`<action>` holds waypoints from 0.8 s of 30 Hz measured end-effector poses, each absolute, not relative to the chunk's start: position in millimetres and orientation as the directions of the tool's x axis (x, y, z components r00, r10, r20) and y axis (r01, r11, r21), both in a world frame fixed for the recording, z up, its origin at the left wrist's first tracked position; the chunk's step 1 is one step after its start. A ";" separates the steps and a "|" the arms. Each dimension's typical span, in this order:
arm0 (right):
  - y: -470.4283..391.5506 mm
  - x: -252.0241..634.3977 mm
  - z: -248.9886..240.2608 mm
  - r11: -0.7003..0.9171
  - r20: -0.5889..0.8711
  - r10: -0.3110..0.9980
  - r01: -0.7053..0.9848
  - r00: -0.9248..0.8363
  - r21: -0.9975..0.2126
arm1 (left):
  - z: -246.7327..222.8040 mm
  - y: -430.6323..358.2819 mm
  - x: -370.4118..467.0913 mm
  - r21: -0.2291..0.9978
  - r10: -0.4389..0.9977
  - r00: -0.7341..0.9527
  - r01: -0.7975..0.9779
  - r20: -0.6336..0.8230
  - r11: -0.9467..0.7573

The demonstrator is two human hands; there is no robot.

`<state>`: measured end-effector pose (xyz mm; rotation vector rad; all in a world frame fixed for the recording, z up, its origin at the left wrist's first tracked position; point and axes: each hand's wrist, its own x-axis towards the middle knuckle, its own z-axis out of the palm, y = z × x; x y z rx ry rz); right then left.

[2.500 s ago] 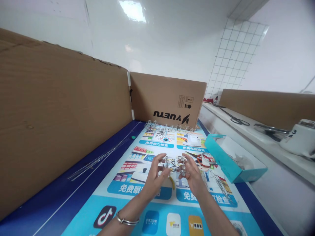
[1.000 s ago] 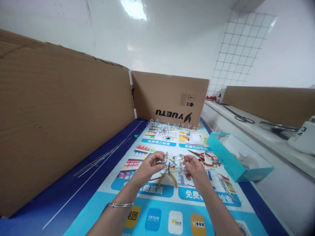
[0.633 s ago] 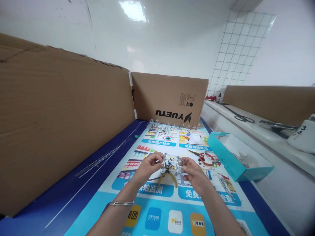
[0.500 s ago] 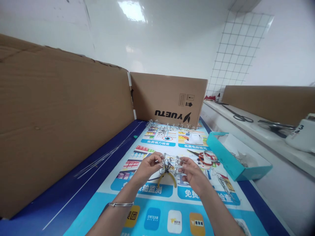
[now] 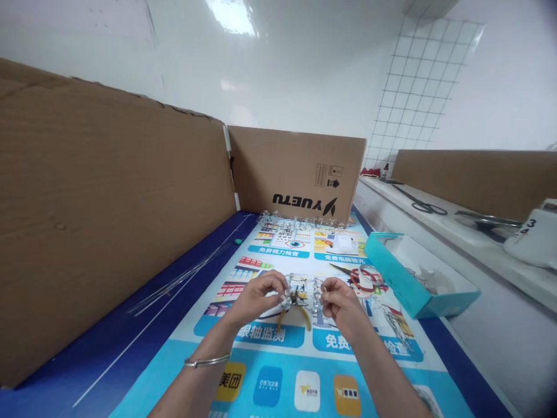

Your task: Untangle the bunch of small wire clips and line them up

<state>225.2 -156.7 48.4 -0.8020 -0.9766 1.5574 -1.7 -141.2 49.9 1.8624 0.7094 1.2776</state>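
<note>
My left hand [image 5: 263, 294] pinches the left side of a small bent silver wire piece [image 5: 288, 295] near the middle of the printed mat [image 5: 278, 366]. My right hand [image 5: 342, 302] has thumb and fingers closed on the wire piece's right part [image 5: 317, 295]. Whether the two parts are joined cannot be made out. Pliers with yellow handles [image 5: 304, 318] lie between and below the hands, their jaws partly behind the wire. Red-handled scissors [image 5: 359, 276] and a roll of clear tape [image 5: 371, 276] lie just beyond my right hand.
A teal box [image 5: 424, 290] stands at the right. Loose wires [image 5: 398, 325] lie before it, longer wires [image 5: 178, 281] at the left. Wire pieces [image 5: 304, 223] line the back, before a cardboard panel [image 5: 296, 168]. Another panel [image 5: 108, 197] walls the left.
My hands have shifted slightly, and the gap between the left and right wire parts looks wider. The fingers of my right hand are drawn closer together.
</note>
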 end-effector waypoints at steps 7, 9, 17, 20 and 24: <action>-159.4 223.0 54.1 -0.017 0.045 0.987 -0.375 -0.156 -0.927 | 54.3 -142.6 -6.4 0.797 0.768 0.339 0.078 0.543 -0.599; -160.3 222.8 56.1 0.003 0.063 0.986 -0.360 -0.154 -0.933 | 55.0 -142.7 -8.5 0.793 0.771 0.337 0.102 0.541 -0.601; -161.3 221.4 57.2 0.045 0.099 0.982 -0.311 -0.160 -0.949 | 52.9 -141.8 -12.9 0.822 0.800 0.343 0.116 0.493 -0.557; -158.7 220.4 51.8 0.061 0.110 0.982 -0.296 -0.151 -0.953 | 53.4 -142.2 -12.6 0.823 0.802 0.344 0.122 0.489 -0.555; -154.9 220.6 45.8 0.093 0.118 0.986 -0.199 -0.115 -0.976 | 53.7 -143.5 -7.9 0.810 0.796 0.353 0.149 0.492 -0.567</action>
